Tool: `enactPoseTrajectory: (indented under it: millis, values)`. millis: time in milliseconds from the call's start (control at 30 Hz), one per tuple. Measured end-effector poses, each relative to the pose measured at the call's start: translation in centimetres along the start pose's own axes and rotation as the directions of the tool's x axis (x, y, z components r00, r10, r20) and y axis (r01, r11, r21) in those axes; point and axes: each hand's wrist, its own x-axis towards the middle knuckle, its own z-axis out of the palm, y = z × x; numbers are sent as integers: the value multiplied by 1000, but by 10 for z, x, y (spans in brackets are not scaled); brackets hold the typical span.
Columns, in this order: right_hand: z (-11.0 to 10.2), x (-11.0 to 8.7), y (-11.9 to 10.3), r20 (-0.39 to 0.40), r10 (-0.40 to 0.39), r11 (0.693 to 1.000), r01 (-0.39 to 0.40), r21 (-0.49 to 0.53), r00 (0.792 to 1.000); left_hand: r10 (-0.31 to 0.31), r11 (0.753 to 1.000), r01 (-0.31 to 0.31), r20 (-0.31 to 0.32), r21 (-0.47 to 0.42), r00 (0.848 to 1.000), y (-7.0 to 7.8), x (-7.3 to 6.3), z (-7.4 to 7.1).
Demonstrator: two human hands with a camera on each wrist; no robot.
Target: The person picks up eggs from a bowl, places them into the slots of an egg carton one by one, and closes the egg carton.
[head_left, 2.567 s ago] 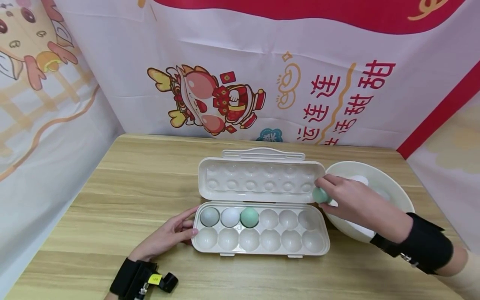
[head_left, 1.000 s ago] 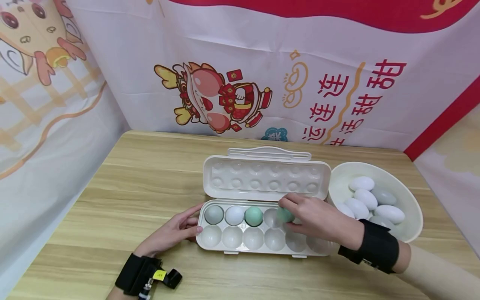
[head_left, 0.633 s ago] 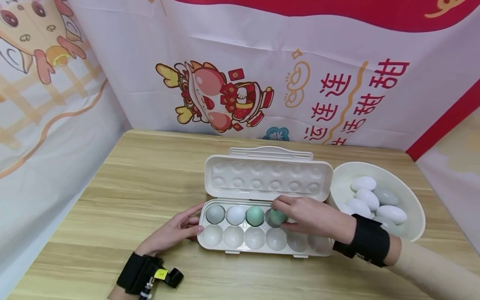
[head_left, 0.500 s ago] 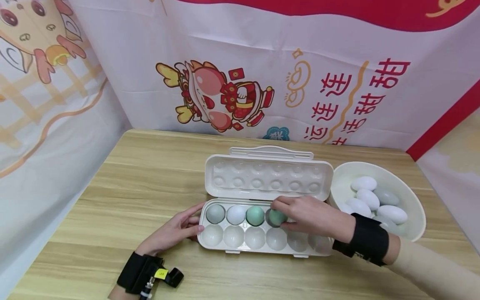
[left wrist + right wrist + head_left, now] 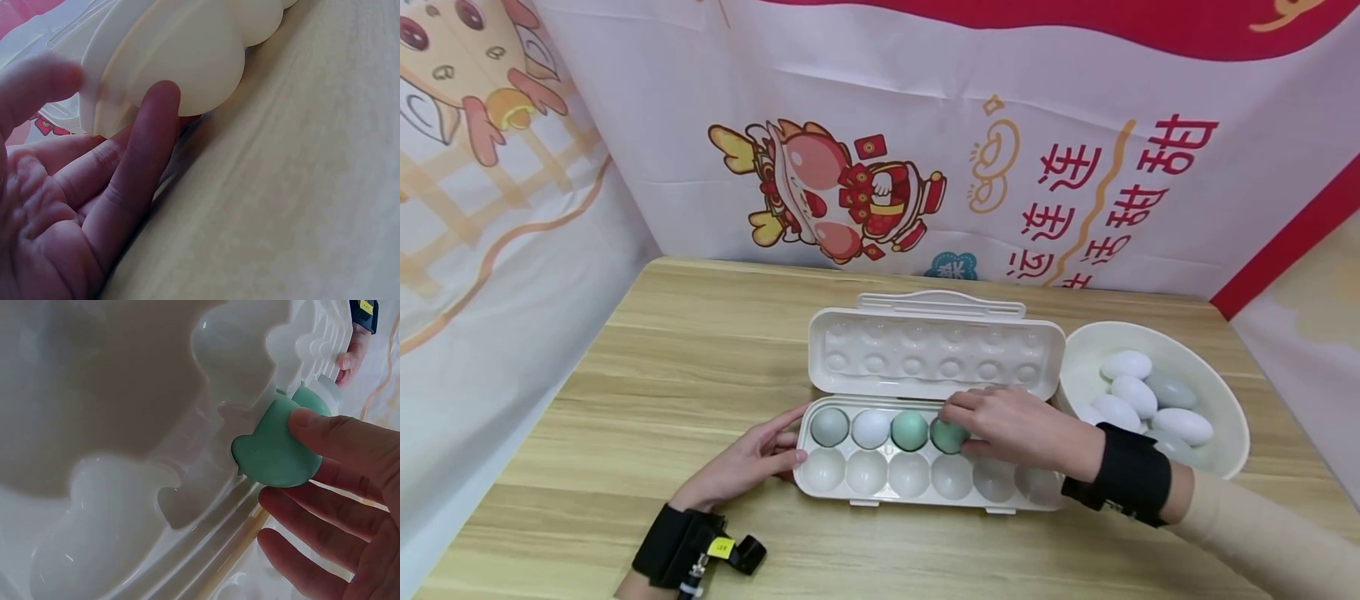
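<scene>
A white plastic egg carton [image 5: 908, 475] lies with its lid [image 5: 936, 379] folded back. My left hand [image 5: 745, 460] holds its left end; in the left wrist view a finger presses the outside of an end cup [image 5: 194, 62]. In the back row sit a grey egg [image 5: 830, 427], a white egg [image 5: 871, 429] and a green egg [image 5: 909, 431]. A second green egg [image 5: 949, 435] is in the fourth cup of that row, and my right hand [image 5: 1022, 427] pinches it. The right wrist view shows the thumb on this egg [image 5: 275, 450] and the other fingers behind it.
A cream bowl [image 5: 1234, 417] stands against the carton's right side, holding several white eggs [image 5: 1133, 396] and grey eggs [image 5: 1172, 390]. A printed cloth [image 5: 880, 75] hangs behind the wooden table [image 5: 700, 350].
My right hand has carried the second green egg leftward from beside the bowl and lowered it into the fourth back cup. The left hand keeps its hold on the carton's end.
</scene>
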Motion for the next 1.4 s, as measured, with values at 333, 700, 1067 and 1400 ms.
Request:
enactPoseTrajectory:
  millis: [333,700,1067,1400]
  values:
    - [0,-2,0,-2,-3,1000,3,-8,1000,7,1000,-7,5,-10,1000,-1,1,1]
    - [-6,-3,0,49,12,1000,-11,-3,999,34,999,-33,15,-12,999,-3,0,0]
    - [-13,-12,2,-17,-23,999,23,-43,1000,26,1000,-26,23,-15,999,-1,0,0]
    - [-21,-24,6,-61,-8,999,6,-35,998,33,999,-32,29,-15,999,-1,0,-1]
